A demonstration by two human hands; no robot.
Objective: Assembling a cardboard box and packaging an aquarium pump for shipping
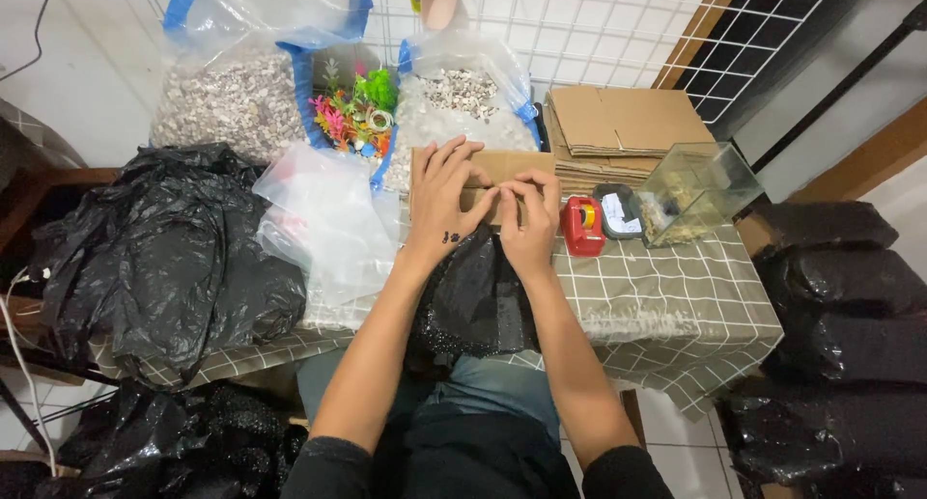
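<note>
Seen from above, two hands work a small brown cardboard box (pixel 492 176) at the middle of a counter (pixel 676 296) covered in a grid-patterned cloth. Both forearms reach straight forward, side by side. The left hand (pixel 442 195) lies flat on the box, fingers spread and palm down; the right hand (pixel 531 219) curls just beside it, fingertips pressing the front edge of the box, thumb tucked under. Neither hand is closed around anything. Two clear bags of pale gravel (pixel 232 98) stand at the back, a cluster of bright plastic plants (pixel 352 113) between them. One stack of flat cardboard (pixel 618 132), one red tape dispenser (pixel 582 224) and one small glass tank (pixel 695 190) sit to the right. One crumpled clear bag (pixel 323 219) and one black plastic bag (pixel 164 258) lie to the left.
</note>
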